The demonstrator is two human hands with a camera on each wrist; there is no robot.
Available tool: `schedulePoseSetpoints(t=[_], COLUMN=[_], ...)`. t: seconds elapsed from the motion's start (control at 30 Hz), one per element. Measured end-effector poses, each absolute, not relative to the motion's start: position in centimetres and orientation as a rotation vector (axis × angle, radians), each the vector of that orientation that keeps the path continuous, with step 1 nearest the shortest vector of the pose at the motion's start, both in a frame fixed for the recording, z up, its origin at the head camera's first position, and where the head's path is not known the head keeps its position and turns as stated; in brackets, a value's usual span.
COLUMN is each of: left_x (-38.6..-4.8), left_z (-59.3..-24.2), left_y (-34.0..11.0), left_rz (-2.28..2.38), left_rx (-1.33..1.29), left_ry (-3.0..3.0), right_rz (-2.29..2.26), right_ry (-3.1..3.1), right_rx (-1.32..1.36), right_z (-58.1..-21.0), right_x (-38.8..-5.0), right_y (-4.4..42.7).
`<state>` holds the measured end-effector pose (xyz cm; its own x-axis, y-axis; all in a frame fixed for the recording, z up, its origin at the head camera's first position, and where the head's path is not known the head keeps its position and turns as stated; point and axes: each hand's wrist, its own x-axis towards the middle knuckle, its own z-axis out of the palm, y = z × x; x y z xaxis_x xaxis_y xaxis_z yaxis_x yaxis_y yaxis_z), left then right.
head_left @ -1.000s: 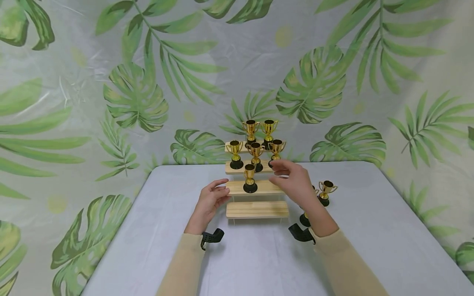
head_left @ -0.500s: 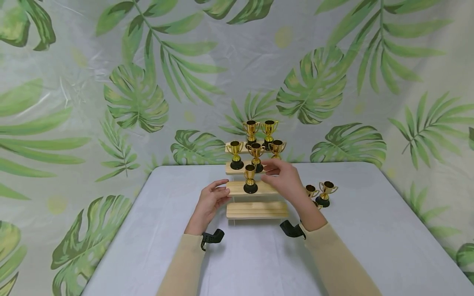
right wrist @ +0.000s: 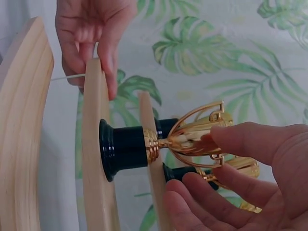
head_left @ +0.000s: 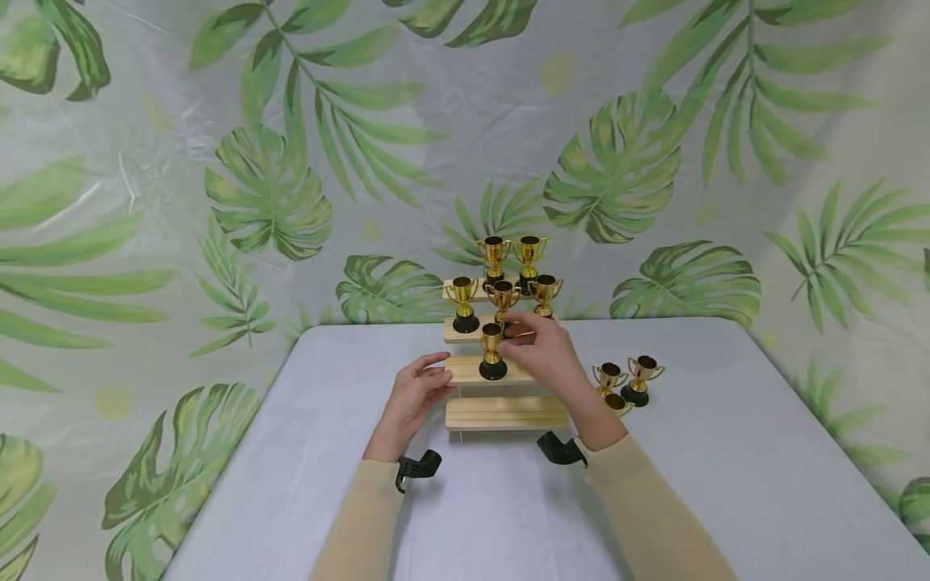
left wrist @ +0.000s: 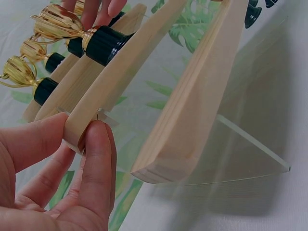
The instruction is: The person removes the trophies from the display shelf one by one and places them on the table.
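Note:
A small gold trophy with a black base stands upright on the second board from the front of a wooden tiered stand. My left hand grips that board's left end; in the left wrist view, thumb and fingers pinch the wooden board. On the trophy's right is my right hand, fingers loosely bent. In the right wrist view its thumb overlaps the gold cup, with other fingers below the cup; whether they touch cannot be told.
Several trophies stand on the two upper boards behind. More trophies are grouped on the white-covered table right of the stand, one partly behind my right forearm. A leaf-patterned sheet hangs behind the table.
My right hand has moved left, from the board's right end to the front trophy, uncovering the trophies on the table. My left hand and the front trophy have stayed in place.

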<state>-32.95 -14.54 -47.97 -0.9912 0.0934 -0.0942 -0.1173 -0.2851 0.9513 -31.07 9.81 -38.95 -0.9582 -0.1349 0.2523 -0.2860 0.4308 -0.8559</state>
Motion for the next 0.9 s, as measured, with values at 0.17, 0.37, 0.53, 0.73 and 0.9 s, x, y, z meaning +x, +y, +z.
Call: schedulePoseSetpoints(t=[0.17,0.37,0.53,0.73,0.9], left_x=[-33.0,-33.0,-32.9,-32.9,-33.0], left_z=[-48.0,-48.1,-48.1,-48.1,-48.0], left_y=[-14.6,-14.6,-14.6,-14.7,-14.7], left_rz=[2.413,2.418,2.429,2.428,2.423], left_rx=[-0.022,-0.006,-0.003,-0.016,-0.042], left_ry=[1.789,1.783,1.781,1.777,1.777], right_rz=[1.584,1.608,1.606,1.588,1.58], right_ry=[-2.513,-2.475,-2.462,-2.46,-2.478], right_rx=[0.366,0.354,0.357,0.377,0.38], right_z=[-39.0,-38.8,-39.0,-39.3,-39.5], right_x=[-31.2,-31.1,-31.1,-31.3,-31.4], right_y=[9.3,8.9,8.8,8.4,7.9])
